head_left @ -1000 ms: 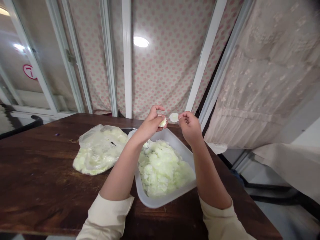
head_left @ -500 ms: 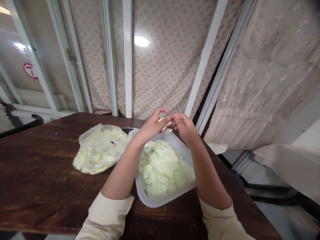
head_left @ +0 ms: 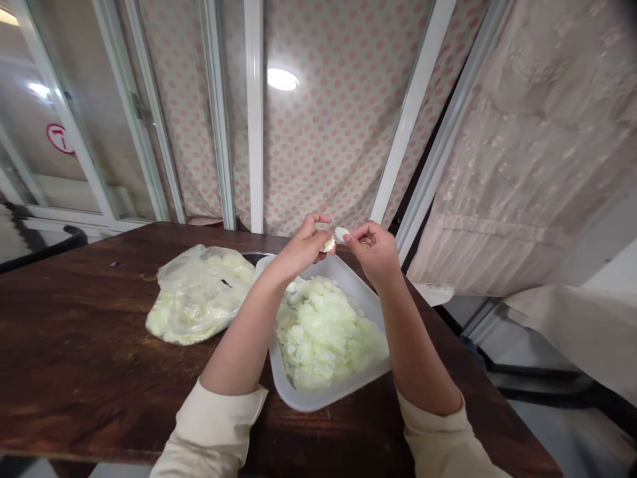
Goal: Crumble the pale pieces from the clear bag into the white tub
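Observation:
Above the far side of a white plastic tub (head_left: 303, 401), my left hand (head_left: 309, 244) pinches a small pale, ruffled petal-like piece (head_left: 329, 245) between thumb and fingers. My right hand (head_left: 372, 244) grips another thin whitish-green petal-like piece (head_left: 341, 234) by its edge, close to the left fingertips. The two pieces are apart by a narrow gap. Heaped in the tub lies a loose pile of similar pale green and white pieces (head_left: 323, 325). What exactly they are made of I cannot tell.
Left of the tub, a clear plastic bag (head_left: 199, 295) full of similar pale pieces rests on the dark wooden table (head_left: 89, 345). A dark round rim (head_left: 256, 256) shows behind the tub. Beyond the table stand white-framed glass panels with a dotted curtain (head_left: 328, 133).
My right hand has drawn slightly right, away from the left, and a thin pale piece now shows between its fingers. My left hand has stayed nearly in place.

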`<act>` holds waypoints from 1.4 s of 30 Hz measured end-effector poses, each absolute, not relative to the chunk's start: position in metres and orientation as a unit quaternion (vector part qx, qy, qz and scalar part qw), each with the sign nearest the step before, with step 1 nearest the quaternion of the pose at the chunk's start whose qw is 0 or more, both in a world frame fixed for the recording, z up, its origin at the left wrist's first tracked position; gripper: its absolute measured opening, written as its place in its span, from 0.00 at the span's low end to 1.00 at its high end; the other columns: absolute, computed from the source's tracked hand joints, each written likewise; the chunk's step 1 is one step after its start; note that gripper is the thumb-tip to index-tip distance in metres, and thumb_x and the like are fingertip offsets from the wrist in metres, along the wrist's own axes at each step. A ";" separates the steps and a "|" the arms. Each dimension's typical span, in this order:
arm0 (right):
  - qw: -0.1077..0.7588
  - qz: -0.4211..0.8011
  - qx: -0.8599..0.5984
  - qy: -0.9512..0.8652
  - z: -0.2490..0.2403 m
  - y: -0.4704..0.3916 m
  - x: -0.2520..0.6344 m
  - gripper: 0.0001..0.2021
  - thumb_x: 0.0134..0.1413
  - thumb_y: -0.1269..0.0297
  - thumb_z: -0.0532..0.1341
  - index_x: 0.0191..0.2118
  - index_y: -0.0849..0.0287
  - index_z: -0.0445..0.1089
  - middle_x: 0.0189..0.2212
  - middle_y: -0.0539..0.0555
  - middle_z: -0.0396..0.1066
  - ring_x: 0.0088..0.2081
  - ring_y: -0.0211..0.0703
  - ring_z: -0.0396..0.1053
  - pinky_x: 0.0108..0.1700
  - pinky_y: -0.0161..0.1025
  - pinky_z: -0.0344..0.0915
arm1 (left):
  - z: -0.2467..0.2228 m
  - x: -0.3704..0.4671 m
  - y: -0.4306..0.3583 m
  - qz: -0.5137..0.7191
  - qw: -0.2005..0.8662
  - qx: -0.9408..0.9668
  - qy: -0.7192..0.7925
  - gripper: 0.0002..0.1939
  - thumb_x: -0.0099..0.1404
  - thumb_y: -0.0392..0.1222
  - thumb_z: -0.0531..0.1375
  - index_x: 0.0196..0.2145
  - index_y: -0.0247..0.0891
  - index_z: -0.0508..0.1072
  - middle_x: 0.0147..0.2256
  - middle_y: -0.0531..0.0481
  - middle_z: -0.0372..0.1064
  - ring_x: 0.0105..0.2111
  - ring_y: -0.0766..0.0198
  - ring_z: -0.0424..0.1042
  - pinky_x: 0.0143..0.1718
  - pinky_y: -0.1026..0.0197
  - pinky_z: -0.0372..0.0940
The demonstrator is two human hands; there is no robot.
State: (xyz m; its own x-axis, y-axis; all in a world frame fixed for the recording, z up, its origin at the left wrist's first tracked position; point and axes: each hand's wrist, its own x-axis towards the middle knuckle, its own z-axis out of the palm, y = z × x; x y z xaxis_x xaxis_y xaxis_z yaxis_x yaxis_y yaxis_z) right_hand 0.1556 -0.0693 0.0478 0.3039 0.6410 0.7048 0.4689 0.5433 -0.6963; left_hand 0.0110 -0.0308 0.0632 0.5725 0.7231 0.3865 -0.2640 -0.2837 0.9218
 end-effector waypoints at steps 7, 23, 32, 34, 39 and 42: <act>0.666 0.048 -0.462 -0.583 0.049 -0.068 0.160 0.11 0.42 0.65 0.64 0.28 0.56 0.58 0.19 0.44 0.61 0.23 0.34 0.63 0.28 0.34 0.61 | 0.066 0.010 -0.031 0.446 0.548 0.693 0.144 0.11 0.59 0.37 0.51 0.40 0.42 0.55 0.17 0.61 0.57 0.17 0.74 0.52 0.19 0.72 0.45; 0.607 0.269 -0.359 -0.657 0.053 -0.076 0.143 0.14 0.43 0.54 0.66 0.27 0.58 0.64 0.20 0.47 0.68 0.23 0.36 0.69 0.33 0.38 0.68 | 0.061 0.014 -0.030 0.413 0.540 0.720 0.136 0.13 0.64 0.51 0.52 0.40 0.39 0.60 0.22 0.58 0.57 0.17 0.76 0.56 0.19 0.71 0.49; 0.703 0.191 -0.398 -0.557 0.054 -0.072 0.157 0.14 0.38 0.61 0.68 0.25 0.58 0.61 0.18 0.44 0.62 0.18 0.28 0.59 0.20 0.29 0.58 | 0.063 0.007 -0.027 0.412 0.487 0.754 0.157 0.14 0.61 0.50 0.55 0.28 0.35 0.64 0.20 0.56 0.59 0.18 0.76 0.52 0.19 0.70 0.48; 0.713 0.182 -0.387 -0.555 0.053 -0.072 0.158 0.15 0.37 0.62 0.68 0.25 0.58 0.59 0.19 0.43 0.61 0.19 0.28 0.58 0.20 0.29 0.58 | 0.063 0.006 -0.025 0.428 0.483 0.743 0.176 0.13 0.61 0.49 0.55 0.28 0.35 0.64 0.20 0.56 0.59 0.17 0.76 0.51 0.19 0.70 0.47; 0.719 0.197 -0.373 -0.552 0.053 -0.071 0.159 0.18 0.34 0.61 0.70 0.32 0.56 0.62 0.20 0.43 0.61 0.23 0.31 0.62 0.22 0.29 0.60 | 0.062 0.005 -0.023 0.423 0.527 0.706 0.212 0.13 0.61 0.49 0.54 0.30 0.36 0.63 0.23 0.55 0.60 0.17 0.77 0.52 0.19 0.70 0.49; 0.713 0.203 -0.372 -0.559 0.053 -0.072 0.159 0.22 0.34 0.61 0.71 0.38 0.55 0.65 0.23 0.44 0.65 0.26 0.33 0.65 0.27 0.32 0.64 | 0.061 0.002 -0.022 0.410 0.563 0.684 0.220 0.10 0.61 0.45 0.56 0.34 0.36 0.63 0.25 0.55 0.62 0.19 0.76 0.57 0.21 0.70 0.53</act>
